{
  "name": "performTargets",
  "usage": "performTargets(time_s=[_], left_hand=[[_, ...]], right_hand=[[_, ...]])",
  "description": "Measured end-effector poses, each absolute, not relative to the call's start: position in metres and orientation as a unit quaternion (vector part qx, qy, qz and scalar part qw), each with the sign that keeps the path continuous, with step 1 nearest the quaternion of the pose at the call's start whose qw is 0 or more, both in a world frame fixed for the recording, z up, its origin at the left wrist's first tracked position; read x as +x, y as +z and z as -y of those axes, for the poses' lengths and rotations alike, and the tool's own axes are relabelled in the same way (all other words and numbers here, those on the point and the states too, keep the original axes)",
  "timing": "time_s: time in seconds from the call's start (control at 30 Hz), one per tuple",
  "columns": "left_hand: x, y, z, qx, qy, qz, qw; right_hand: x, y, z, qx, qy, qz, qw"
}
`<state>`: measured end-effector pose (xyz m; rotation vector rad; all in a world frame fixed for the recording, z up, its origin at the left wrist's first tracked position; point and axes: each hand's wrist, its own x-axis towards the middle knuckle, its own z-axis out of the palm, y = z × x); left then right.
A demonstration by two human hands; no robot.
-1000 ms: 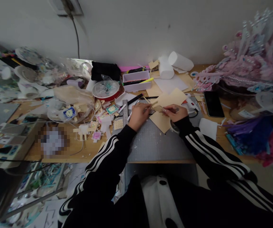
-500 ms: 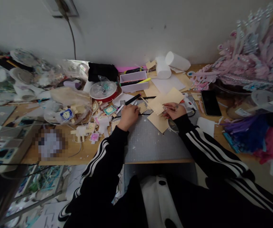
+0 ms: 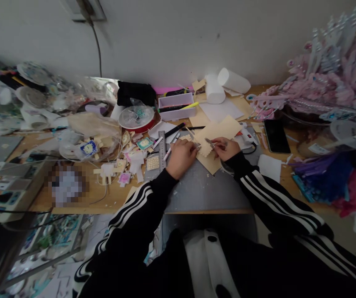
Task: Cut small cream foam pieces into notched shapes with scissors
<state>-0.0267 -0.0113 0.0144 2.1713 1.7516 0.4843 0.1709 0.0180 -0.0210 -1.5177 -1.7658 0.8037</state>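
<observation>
My left hand is closed over the grey mat; a small thing shows at its fingertips, too small to name. To its right, my right hand pinches a small metal tool, its tip over a tan sheet with a scalloped edge. Another tan piece lies partly under that sheet. Just left of my left hand are a metal ruler and a square of small cream pieces.
A lilac tray with pens and a red-rimmed spool stand behind. A phone lies right, near a glue gun and pink ornaments. Paper scraps and a power strip are left.
My left hand has moved right, closer to my right hand, uncovering the ruler. The small metal tool in my right hand now shows more clearly. The whole view has shifted slightly.
</observation>
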Motion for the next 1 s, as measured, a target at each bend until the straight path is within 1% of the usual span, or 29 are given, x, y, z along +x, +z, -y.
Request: performTargets(time_s=[0.13,0.33,0.5,0.6,0.7,0.77,0.83,0.9,0.97,1.0], left_hand=[[-0.026,0.016,0.011,0.764,0.144,-0.609,0.156],[-0.024,0.018,0.013,0.790,0.106,-0.578,0.173],[-0.026,0.015,0.012,0.772,0.103,-0.605,0.162],[-0.023,0.017,0.012,0.771,0.076,-0.609,0.170],[-0.024,0.029,0.019,0.781,0.040,-0.598,0.177],[-0.037,0.043,0.029,0.760,0.040,-0.627,0.169],[-0.062,0.054,0.040,0.699,0.068,-0.698,0.137],[-0.095,0.058,0.050,0.632,0.117,-0.764,0.059],[-0.129,0.053,0.055,0.565,0.139,-0.813,-0.009],[-0.143,0.048,0.056,0.542,0.141,-0.828,-0.016]], right_hand=[[0.171,-0.017,-0.020,-0.613,0.228,0.702,0.281],[0.175,-0.012,-0.020,-0.651,0.191,0.700,0.223],[0.174,-0.003,-0.018,-0.667,0.176,0.690,0.219],[0.171,0.004,-0.016,-0.677,0.184,0.682,0.204],[0.169,0.009,-0.014,-0.680,0.186,0.679,0.203],[0.169,0.010,-0.014,-0.681,0.191,0.675,0.210],[0.169,0.009,-0.014,-0.683,0.197,0.670,0.212],[0.169,0.008,-0.014,-0.680,0.198,0.673,0.213],[0.168,0.006,-0.014,-0.674,0.192,0.680,0.215],[0.168,0.005,-0.014,-0.672,0.189,0.683,0.215]])
